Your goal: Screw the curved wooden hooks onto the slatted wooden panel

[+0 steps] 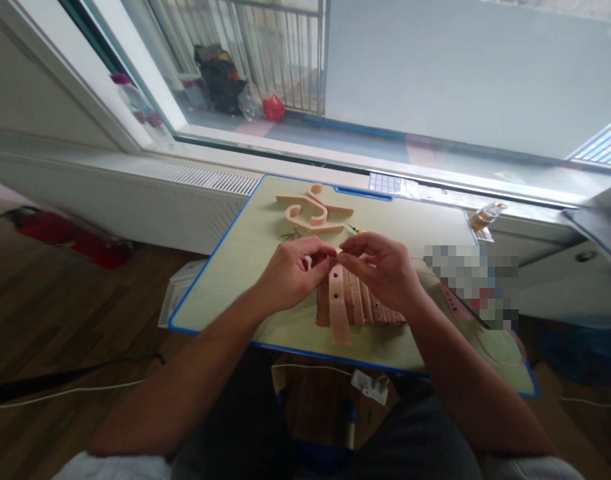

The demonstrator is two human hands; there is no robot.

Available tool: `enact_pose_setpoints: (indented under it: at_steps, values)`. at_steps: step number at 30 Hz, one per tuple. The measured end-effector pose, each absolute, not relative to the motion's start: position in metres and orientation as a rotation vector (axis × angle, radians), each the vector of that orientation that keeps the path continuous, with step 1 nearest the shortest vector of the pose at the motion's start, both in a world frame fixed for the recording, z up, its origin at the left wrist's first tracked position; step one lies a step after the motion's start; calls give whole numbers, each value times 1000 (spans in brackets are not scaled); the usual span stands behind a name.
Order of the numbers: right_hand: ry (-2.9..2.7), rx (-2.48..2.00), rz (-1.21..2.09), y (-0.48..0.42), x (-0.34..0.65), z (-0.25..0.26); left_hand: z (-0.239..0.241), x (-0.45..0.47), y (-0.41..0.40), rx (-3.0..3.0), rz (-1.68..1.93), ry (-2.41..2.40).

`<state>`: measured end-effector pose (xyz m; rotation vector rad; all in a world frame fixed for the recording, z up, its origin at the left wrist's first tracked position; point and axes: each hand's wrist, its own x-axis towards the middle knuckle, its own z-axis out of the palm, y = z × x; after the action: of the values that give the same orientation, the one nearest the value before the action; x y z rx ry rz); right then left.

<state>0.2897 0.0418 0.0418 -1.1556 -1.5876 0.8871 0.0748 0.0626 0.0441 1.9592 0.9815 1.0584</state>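
Observation:
A pale tan leather strap (339,323) with dark round holes lies over a ridged brown wooden block (365,297), its near end hanging past the block's front edge. At its far end my left hand (298,270) is closed, thumb and fingers pinched together. My right hand (383,263) meets it there in a similar pinch, fingertips almost touching the left ones. The fingers cover that end, so any small part between them is hidden. Behind my hands lie curled tan leather strips (313,213), a yellow-and-black thin tool (354,229) and a few small dark pieces (290,235).
The small table (220,293) has a blue rim and stands against the windowsill. On its right are a pixelated patch, a pinkish holed strip (453,303) and a thin cord. A clear bottle (487,217) stands by the far right corner. A white cable (310,366) hangs below the front edge.

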Motion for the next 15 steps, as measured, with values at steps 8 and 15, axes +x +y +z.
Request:
enact_pose_setpoints:
  at_steps: [8, 15]
  values:
    - [-1694, -1243, 748, 37, 293, 47, 31, 70, 54, 1921, 1106, 960]
    - [-1829, -1330, 630, 24, 298, 37, 3, 62, 52, 2004, 1024, 922]
